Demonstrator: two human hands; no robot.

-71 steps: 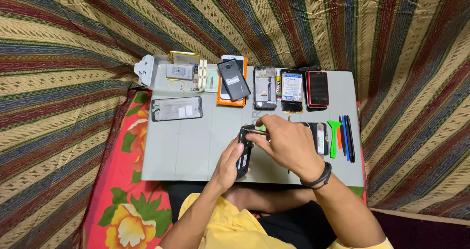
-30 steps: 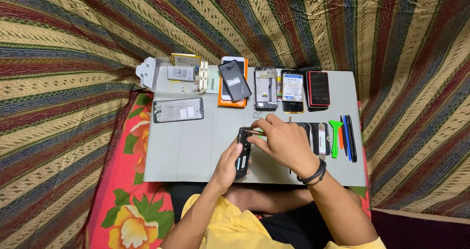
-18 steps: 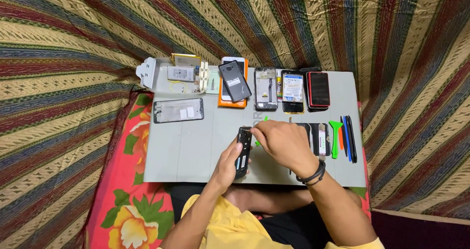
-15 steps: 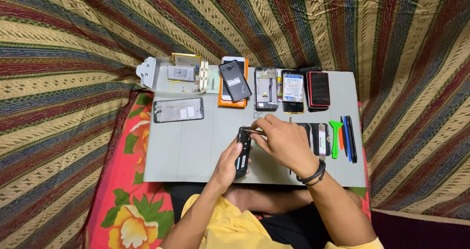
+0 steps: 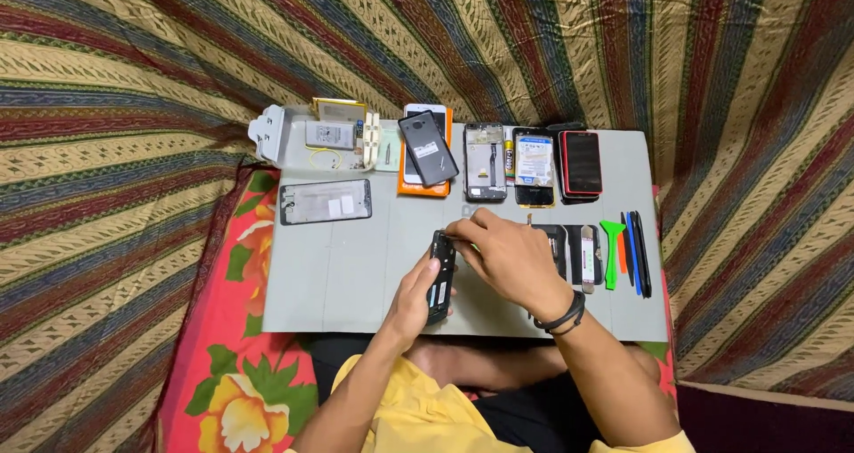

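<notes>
My left hand grips a dark opened phone body upright on its long edge over the grey work mat. Fingers of my right hand pinch a thin tool, its tip pressed to the phone's top end. The tool itself is mostly hidden by my fingers. A black band sits on my right wrist.
A phone frame lies flat on the mat's left. Along the back edge sit a white part holder, an orange-backed phone, several opened phones and a red phone. Green, blue and black pry tools lie at the right.
My right hand has shifted slightly over the top of the phone, working the tool there. My left hand has kept the phone body in the same place.
</notes>
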